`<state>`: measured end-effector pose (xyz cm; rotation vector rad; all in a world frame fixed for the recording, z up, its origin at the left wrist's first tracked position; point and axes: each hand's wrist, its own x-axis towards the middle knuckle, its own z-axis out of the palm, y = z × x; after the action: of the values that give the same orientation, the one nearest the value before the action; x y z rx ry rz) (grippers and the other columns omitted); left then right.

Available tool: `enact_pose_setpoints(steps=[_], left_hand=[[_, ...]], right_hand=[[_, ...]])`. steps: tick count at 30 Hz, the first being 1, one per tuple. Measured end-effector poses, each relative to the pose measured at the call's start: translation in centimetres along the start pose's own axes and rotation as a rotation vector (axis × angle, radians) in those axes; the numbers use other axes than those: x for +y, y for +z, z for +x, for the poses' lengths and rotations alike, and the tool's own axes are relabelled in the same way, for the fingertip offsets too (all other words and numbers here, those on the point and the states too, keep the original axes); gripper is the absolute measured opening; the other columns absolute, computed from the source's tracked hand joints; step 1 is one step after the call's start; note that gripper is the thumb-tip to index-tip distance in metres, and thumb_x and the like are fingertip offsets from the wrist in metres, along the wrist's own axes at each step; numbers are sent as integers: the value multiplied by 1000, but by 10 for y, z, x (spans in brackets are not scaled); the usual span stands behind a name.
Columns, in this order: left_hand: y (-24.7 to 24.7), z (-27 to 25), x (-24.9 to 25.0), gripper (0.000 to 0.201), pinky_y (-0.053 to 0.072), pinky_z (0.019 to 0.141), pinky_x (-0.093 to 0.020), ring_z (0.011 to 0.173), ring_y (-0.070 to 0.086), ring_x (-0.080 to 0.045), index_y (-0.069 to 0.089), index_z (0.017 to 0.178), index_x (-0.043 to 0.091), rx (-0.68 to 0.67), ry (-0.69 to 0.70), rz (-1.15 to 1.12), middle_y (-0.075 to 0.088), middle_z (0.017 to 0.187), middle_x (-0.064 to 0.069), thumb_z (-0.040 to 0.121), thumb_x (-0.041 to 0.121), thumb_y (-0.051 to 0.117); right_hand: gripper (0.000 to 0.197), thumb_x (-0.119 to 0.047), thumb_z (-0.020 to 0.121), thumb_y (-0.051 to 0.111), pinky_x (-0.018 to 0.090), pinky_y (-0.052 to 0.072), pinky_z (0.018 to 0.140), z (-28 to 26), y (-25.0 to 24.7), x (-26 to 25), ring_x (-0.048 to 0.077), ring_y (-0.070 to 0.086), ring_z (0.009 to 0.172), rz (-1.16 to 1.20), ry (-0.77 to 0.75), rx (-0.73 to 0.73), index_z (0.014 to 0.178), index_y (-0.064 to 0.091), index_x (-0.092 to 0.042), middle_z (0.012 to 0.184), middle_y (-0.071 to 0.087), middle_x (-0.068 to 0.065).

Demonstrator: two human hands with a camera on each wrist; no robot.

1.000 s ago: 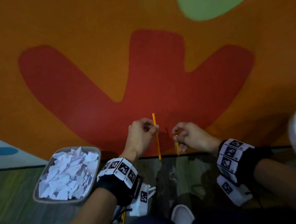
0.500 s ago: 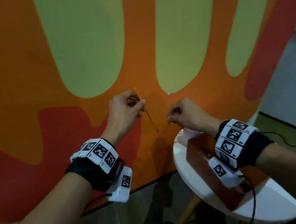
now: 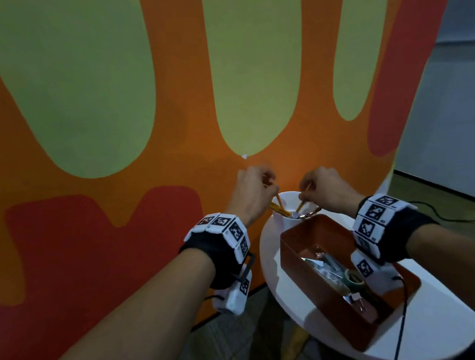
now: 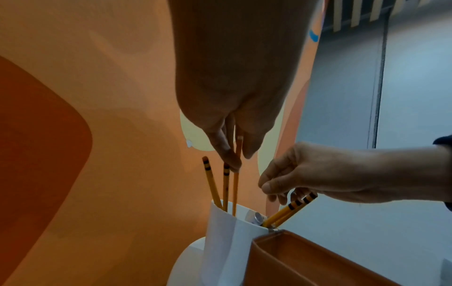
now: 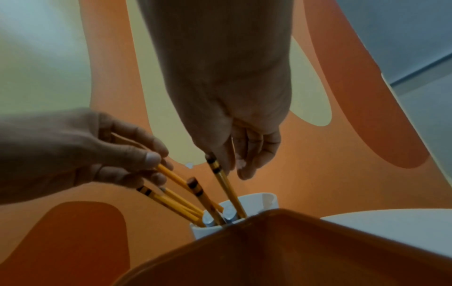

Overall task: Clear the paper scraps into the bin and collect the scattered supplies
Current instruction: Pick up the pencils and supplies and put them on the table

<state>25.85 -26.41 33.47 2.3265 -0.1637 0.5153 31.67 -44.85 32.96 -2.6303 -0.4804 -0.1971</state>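
Note:
A white cup (image 3: 285,221) stands at the far edge of a round white table (image 3: 435,323), with several yellow pencils (image 4: 212,183) leaning in it. My left hand (image 3: 270,186) hovers over the cup's left side and pinches one yellow pencil (image 4: 236,180) whose lower end is inside the cup (image 4: 225,241). My right hand (image 3: 306,186) is over the right side, fingers curled at the top of another pencil (image 5: 221,178) that also stands in the cup (image 5: 257,201). One small white paper scrap (image 3: 244,156) lies on the orange rug beyond the hands.
An orange tray (image 3: 296,264) sits right behind the cup, holding a tape roll (image 3: 353,279), binder clips (image 3: 356,299) and other small supplies. The orange, green and red rug (image 3: 107,105) fills the left. Grey floor and a black cable (image 3: 466,217) lie to the right.
Both hands carried their pencils from the rug beside the scrap-filled bin over to the white table. The pencils' lower ends now sit in the cup, and the bin has left the view.

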Motion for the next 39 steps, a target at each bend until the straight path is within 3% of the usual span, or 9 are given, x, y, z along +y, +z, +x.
enact_pose_setpoints(steps=[5,10,17,22,26,30,33,36,39], left_hand=[[-12,-6,-13,16,60,76,-37,74,68,-13,75,96,11,-91,8,62,72,83,-1,86,23,73],[-50,-30,-27,12,59,64,-28,62,68,-5,74,86,19,-55,16,32,73,82,7,91,29,71],[-122,-90,-85,16,59,67,-32,61,66,-4,74,91,17,-57,-106,171,71,82,9,94,31,68],[-162,-163,-152,18,59,69,-33,59,65,-1,75,87,16,-57,-290,240,71,73,9,93,32,69],[-181,-243,-226,17,48,66,-20,58,60,8,75,86,18,-66,-478,256,70,70,11,92,33,69],[-179,-311,-292,13,47,64,-16,55,56,12,76,86,18,-118,-670,223,69,68,11,90,29,71],[-164,-356,-336,9,44,62,-16,46,52,14,76,83,17,-141,-805,181,65,60,13,88,21,71],[-140,-395,-373,9,48,61,-18,55,60,2,77,81,12,-145,-912,142,72,68,1,83,10,69],[-118,-423,-403,14,53,67,-22,76,71,-16,78,89,9,-214,-1002,139,76,83,-8,83,6,66]], right_hand=[[10,-7,85,67,25,43,65,5,-7,-7,15,60,68,-11,-16,-4,86,77,-8,81,72,9],[9,-14,86,69,31,53,73,2,-2,-54,17,66,79,62,-139,1,88,77,-11,81,73,5],[11,-21,90,70,17,47,64,-21,56,-155,1,63,77,171,-375,-254,100,73,-16,85,71,-5],[14,-19,90,72,23,55,69,-31,128,-210,4,66,77,212,-427,-456,103,73,-16,86,71,-4],[16,-19,88,74,19,52,67,-45,213,-253,8,69,76,208,-460,-670,104,73,-16,83,73,-1],[16,-19,87,75,11,46,59,-62,302,-274,9,68,72,168,-477,-846,102,73,-17,80,74,0],[14,-21,87,74,20,53,66,-79,369,-283,13,69,76,133,-493,-983,101,73,-18,82,73,2],[12,-19,88,73,33,60,74,-97,431,-286,18,71,78,98,-497,-1085,100,73,-17,82,74,4],[10,-15,89,71,31,59,70,-113,485,-283,15,71,75,54,-498,-1156,99,72,-15,81,74,3]])
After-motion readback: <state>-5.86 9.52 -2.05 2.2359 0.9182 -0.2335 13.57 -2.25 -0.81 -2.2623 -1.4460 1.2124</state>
